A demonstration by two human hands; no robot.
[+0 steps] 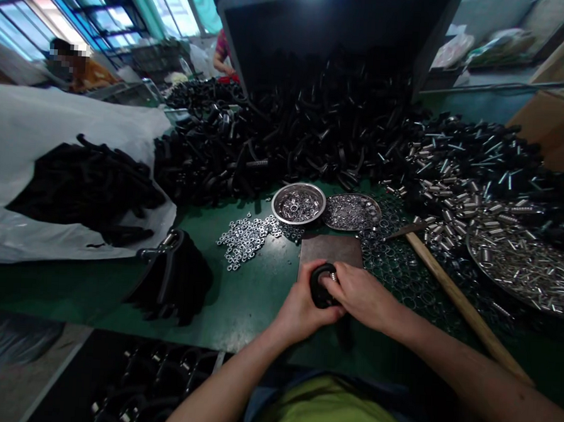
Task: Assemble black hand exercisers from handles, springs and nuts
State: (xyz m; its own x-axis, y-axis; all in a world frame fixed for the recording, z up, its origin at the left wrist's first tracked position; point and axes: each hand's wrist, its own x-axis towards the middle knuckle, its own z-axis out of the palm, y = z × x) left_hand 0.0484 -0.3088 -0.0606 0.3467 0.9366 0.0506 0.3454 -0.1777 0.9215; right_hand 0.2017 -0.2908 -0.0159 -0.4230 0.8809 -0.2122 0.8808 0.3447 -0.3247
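Observation:
A rounded black part [320,292] is held between both hands, over the near edge of a flat metal plate [332,248]. My left hand [303,306] wraps round its left and lower side. The fingers of my right hand [353,290] close on its right side, where a small silver spring [333,277] shows. Beyond the plate stand a round metal bowl [299,204] of small metal pieces and a shallow dish [352,212] of similar bits. Loose nuts [247,237] lie on the green table to the left of the plate.
Black parts [305,136] are heaped at the back. A wooden-handled hammer [461,299], wire rings [402,267] and a tray of metal pins [529,268] lie right. A stack of black parts [172,277] and a white bag [79,118] stand left. Two people are in the background.

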